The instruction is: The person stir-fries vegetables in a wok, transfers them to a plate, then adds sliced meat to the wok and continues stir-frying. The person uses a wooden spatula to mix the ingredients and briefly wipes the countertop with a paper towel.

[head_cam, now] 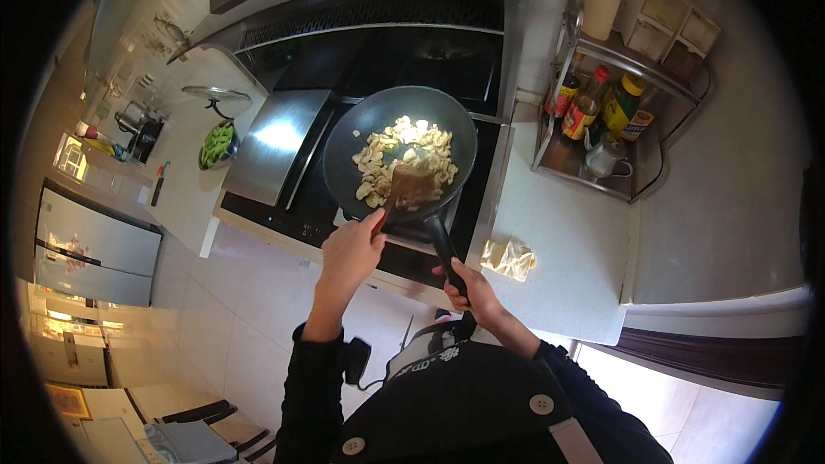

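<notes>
My left hand grips a brown wooden spatula, whose blade is down in the pan among the food. My right hand is closed around the black handle of a dark wok-like frying pan. Pale, lightly browned pieces of food, possibly sliced meat, lie in a loose ring over the pan's base. Beneath the pan is a black glass cooktop; the burner is mostly hidden.
Left of the cooktop are a metal bowl of green pods, a glass lid and a knife. On the right counter lie a crumpled clear packet and a metal rack with sauce bottles and a small metal pot.
</notes>
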A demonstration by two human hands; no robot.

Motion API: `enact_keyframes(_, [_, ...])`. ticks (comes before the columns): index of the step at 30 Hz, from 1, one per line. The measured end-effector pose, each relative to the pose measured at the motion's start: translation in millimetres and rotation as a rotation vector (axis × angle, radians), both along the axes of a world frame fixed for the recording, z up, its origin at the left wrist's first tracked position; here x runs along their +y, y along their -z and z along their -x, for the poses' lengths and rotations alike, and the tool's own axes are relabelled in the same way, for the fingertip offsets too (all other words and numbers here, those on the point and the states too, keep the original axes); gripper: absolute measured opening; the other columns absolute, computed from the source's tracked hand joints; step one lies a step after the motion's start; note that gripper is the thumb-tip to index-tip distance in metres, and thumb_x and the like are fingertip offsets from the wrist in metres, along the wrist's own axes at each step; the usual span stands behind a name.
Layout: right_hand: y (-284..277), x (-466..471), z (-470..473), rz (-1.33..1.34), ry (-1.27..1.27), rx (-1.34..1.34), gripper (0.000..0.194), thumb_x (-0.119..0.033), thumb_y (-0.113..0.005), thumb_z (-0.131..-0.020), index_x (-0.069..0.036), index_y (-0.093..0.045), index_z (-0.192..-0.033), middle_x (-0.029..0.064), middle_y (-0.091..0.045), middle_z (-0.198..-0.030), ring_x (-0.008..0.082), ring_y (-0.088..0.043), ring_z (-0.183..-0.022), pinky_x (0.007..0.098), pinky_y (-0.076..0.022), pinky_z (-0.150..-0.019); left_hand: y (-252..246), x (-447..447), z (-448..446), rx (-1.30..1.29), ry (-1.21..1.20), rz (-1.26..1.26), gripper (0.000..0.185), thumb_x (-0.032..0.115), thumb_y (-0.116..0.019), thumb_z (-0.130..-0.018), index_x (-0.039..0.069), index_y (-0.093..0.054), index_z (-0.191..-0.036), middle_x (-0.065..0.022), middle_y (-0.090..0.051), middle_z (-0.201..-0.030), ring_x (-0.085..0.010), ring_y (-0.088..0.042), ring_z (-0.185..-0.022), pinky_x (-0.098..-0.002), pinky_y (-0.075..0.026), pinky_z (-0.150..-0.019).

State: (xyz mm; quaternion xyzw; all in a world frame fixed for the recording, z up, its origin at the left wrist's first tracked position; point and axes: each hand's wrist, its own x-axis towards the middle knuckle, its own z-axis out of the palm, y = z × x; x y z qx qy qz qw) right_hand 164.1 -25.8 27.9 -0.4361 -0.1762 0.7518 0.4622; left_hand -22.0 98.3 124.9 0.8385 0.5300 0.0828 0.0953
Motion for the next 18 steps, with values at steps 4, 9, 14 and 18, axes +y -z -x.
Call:
enact_keyframes(4, [0, 0, -1, 0.002, -0.006, 0.012, 0.050, -0.046, -0.035, -0.100, -0.001, -0.050, -0.116, -0.0049, -0.035, -0.064, 0.0037, -0.028, -0.048, 0.0204, -0.0232, -0.042, -16, -22, 21, 0.115, -0.147, 0.054, 0.032, 0.027, -0.060, -0.086, 0.019, -0.063, -0.117, -0.0151, -0.066, -0.076, -0.0336, -0.065, -0.073, -0.0458, -0.050, -0.064])
enact_keyframes(9, [1, 0, 0, 0.016, -0.005, 0.008, 0.051, -0.048, -0.036, -0.099, -0.002, -0.050, -0.116, -0.0048, -0.035, -0.064, 0.0035, -0.028, -0.048, 0.0202, -0.0229, -0.042, 16, 1, 2, 0.088, -0.126, -0.112, 0.034, 0.027, -0.053, -0.088, 0.015, -0.063, -0.117, -0.0134, -0.065, -0.071, -0.0334, -0.065, -0.068, -0.0445, -0.050, -0.060])
enact_keyframes(14, [3, 0, 0, 0.026, -0.011, 0.002, 0.052, -0.049, -0.037, -0.099, -0.002, -0.049, -0.117, -0.0048, -0.035, -0.064, 0.0035, -0.027, -0.048, 0.0202, -0.0228, -0.042, 34, 20, 5, 0.017, -0.041, -0.153, 0.032, 0.034, -0.057, -0.089, 0.018, -0.065, -0.116, -0.0124, -0.065, -0.068, -0.0330, -0.064, -0.065, -0.0439, -0.050, -0.058])
enact_keyframes(18, [4, -1, 0, 0.007, 0.000, 0.022, 0.052, -0.049, -0.037, -0.099, -0.001, -0.049, -0.117, -0.0047, -0.035, -0.064, 0.0035, -0.027, -0.048, 0.0203, -0.0226, -0.042, 19, 14, 28, 0.049, 0.029, -0.152, 0.028, 0.035, -0.060, -0.087, 0.019, -0.067, -0.109, -0.0125, -0.065, -0.070, -0.0319, -0.064, -0.066, -0.0442, -0.049, -0.059])
